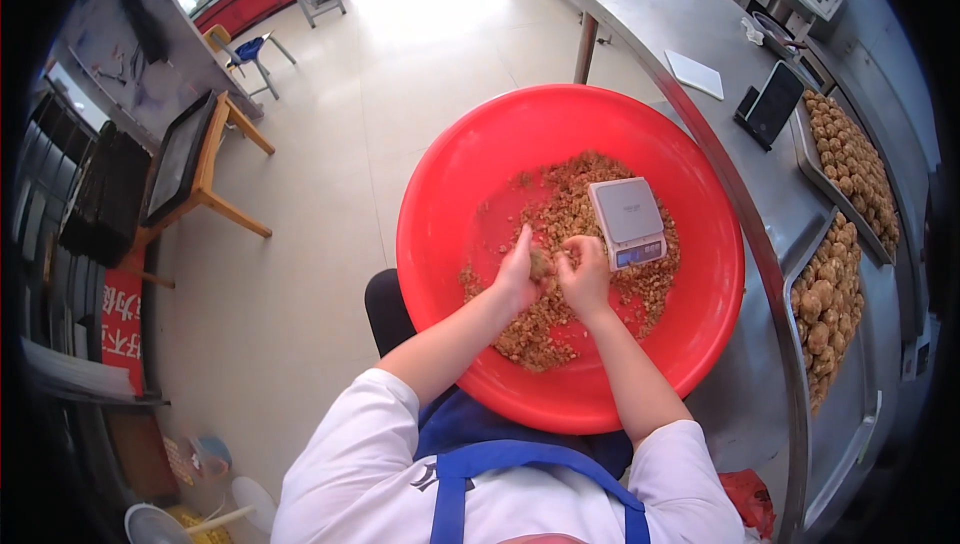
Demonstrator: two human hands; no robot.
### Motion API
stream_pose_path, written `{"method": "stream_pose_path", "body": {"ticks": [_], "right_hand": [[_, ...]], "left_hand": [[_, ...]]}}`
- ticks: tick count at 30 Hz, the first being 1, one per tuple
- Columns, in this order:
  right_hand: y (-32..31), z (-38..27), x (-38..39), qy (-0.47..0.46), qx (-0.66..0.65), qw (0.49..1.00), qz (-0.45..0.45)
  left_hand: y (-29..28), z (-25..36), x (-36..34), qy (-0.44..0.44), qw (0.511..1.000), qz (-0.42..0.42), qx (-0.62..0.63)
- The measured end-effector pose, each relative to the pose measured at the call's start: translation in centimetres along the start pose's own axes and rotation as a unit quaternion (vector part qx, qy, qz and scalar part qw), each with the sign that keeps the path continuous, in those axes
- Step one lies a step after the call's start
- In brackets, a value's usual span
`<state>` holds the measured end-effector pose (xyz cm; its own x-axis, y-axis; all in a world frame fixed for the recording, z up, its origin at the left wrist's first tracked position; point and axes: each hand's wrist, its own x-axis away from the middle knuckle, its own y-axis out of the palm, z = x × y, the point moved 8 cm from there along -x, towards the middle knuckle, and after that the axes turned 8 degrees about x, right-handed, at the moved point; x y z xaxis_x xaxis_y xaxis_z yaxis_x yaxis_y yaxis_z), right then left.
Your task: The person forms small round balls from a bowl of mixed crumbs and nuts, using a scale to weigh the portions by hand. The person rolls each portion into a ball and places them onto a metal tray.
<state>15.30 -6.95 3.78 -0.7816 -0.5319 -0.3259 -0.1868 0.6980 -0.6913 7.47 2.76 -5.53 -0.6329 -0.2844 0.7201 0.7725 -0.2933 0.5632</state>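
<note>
Over a big red plastic basin (440,174) my two hands are close together. My left hand (514,272) cups a lump of brown crumbly mixture (541,264) in its palm. Beside it, the fingers of my right hand (587,276) are pinched together near the lump; whatever is between the fingertips is hidden. Loose crumbly mixture (570,189) is heaped across the basin's bottom. A small white digital kitchen scale (628,212) rests on that mixture, right of my right hand, with a bare platform and a lit display.
At right, a steel table (650,19) carries two trays of brown balls (850,164) (826,299), a phone on a stand (770,109) and a white flat board (694,74). A wooden frame stand (210,169) and a chair (255,52) are at left. Buckets (155,522) stand lower left.
</note>
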Motion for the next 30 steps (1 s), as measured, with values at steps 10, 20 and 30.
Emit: {"method": "stream_pose_path", "body": {"ticks": [10, 20, 30], "right_hand": [[-0.5, 10.3, -7.5, 0.065, 0.114, 0.99, 0.057], [-0.1, -4.3, -1.6, -0.221, 0.048, 0.971, -0.072], [2.2, -0.8, 1.9, -0.178, 0.099, 0.969, -0.141]], "left_hand": [[4.0, -5.7, 2.3, -0.088, 0.876, -0.216, -0.423], [-6.7, -15.1, 1.7, -0.062, 0.165, -0.428, -0.886], [0.8, -10.9, 5.5, -0.023, 0.298, -0.372, -0.879]]}}
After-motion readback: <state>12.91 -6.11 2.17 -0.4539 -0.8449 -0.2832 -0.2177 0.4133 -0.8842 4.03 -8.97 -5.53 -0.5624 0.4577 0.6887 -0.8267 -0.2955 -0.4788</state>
